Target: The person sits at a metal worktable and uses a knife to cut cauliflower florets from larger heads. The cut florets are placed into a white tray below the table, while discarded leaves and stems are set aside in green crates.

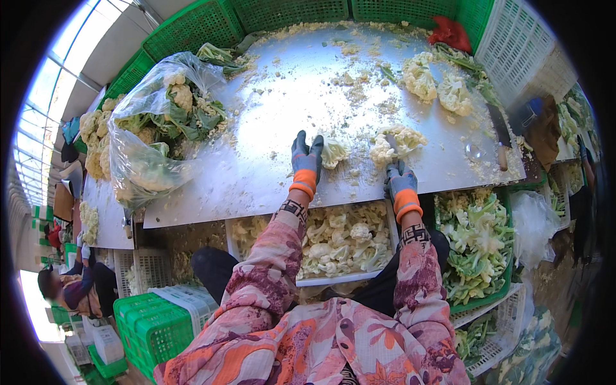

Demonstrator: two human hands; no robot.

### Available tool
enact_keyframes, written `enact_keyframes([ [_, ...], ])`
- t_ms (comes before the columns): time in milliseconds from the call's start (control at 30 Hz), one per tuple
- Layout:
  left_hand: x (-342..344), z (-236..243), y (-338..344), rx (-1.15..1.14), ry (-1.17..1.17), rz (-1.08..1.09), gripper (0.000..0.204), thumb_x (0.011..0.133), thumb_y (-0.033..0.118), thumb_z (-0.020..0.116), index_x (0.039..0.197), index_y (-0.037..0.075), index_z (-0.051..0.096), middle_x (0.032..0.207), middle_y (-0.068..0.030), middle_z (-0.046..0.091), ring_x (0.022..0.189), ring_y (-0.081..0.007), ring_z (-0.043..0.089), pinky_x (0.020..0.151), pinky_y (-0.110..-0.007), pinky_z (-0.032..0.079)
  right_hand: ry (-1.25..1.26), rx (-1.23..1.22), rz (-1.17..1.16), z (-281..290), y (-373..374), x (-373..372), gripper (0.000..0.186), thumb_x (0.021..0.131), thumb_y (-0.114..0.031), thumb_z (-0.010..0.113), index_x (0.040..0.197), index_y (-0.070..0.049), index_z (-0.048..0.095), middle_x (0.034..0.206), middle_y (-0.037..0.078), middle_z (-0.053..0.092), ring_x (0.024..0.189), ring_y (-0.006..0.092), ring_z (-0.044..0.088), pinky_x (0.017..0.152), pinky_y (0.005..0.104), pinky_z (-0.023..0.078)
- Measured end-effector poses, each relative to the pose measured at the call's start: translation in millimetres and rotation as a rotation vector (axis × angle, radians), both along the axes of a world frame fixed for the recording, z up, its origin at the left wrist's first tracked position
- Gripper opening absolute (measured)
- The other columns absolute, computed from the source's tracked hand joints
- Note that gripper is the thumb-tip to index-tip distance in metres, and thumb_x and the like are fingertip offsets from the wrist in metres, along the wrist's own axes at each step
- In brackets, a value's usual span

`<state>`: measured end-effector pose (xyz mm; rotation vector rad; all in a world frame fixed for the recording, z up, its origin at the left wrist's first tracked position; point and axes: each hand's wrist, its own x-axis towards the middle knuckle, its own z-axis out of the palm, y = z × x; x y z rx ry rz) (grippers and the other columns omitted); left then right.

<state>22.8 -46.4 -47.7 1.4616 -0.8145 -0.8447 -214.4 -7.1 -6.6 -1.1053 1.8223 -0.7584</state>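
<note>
Both my hands wear grey gloves with orange cuffs above the metal-topped table (pixel 256 186). My left hand (pixel 307 159) is open, fingers stretched forward, with its right side against a small pale cauliflower piece (pixel 333 154). Closed near the table's front edge, my right hand (pixel 399 181) grips what looks like a knife; its narrow blade (pixel 391 142) points away from me over a cut cauliflower head (pixel 409 139). The handle is hidden in the glove. Below the table edge, between my forearms, a white crate (pixel 340 280) holds many cauliflower florets (pixel 350 240).
A clear plastic bag (pixel 151 160) of cauliflower heads and leaves lies at left. Two cut heads (pixel 420 77) and another knife (pixel 502 138) lie at right. Green crates (pixel 192 29) line the back. A crate of leafy trimmings (pixel 475 250) stands low right. Another person (pixel 80 289) sits far left.
</note>
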Motion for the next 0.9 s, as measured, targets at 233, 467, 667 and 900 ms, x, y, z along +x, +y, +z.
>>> enact_keyframes([
  [233,27.4,36.0,7.8,0.076,-0.626,-0.604,0.056,0.083,0.013,0.065,0.136,0.022,0.046,0.147,-0.0182,0.024,0.126,-0.0323,0.041,0.098,-0.036,0.042,0.394,-0.333,0.097,21.9,22.1,17.2,0.047,0.092,-0.038,0.049,0.127,-0.007,0.050,0.100,0.020,0.065,0.086,0.0385,0.062,0.076,0.0448,0.049],
  [467,21.3,22.0,42.8,0.056,-0.713,-0.432,0.063,0.072,0.014,0.073,0.130,0.018,0.050,0.115,-0.0152,0.051,0.098,-0.0310,0.058,0.084,-0.037,0.051,0.425,-0.390,0.332,-7.5,59.9,71.9,0.050,0.092,-0.038,0.045,0.135,-0.011,0.041,0.094,0.022,0.065,0.080,0.0393,0.063,0.070,0.0462,0.050],
  [667,15.9,10.9,53.1,0.136,-0.733,-0.264,0.054,0.070,0.014,0.075,0.122,0.017,0.057,0.106,-0.0133,0.054,0.088,-0.0260,0.060,0.077,-0.036,0.051,0.604,-0.257,0.404,-2.3,66.1,95.4,0.058,0.092,-0.037,0.047,0.141,-0.010,0.031,0.094,0.021,0.064,0.074,0.0367,0.064,0.064,0.0466,0.050],
  [900,6.9,10.8,57.5,0.086,-0.712,-0.171,0.051,0.069,0.021,0.074,0.118,0.020,0.058,0.121,-0.0125,0.052,0.102,-0.0327,0.058,0.085,-0.040,0.049,0.735,-0.193,0.481,-7.0,50.7,98.5,0.063,0.089,-0.034,0.050,0.143,-0.010,0.028,0.098,0.019,0.064,0.085,0.0351,0.065,0.071,0.0458,0.051],
])
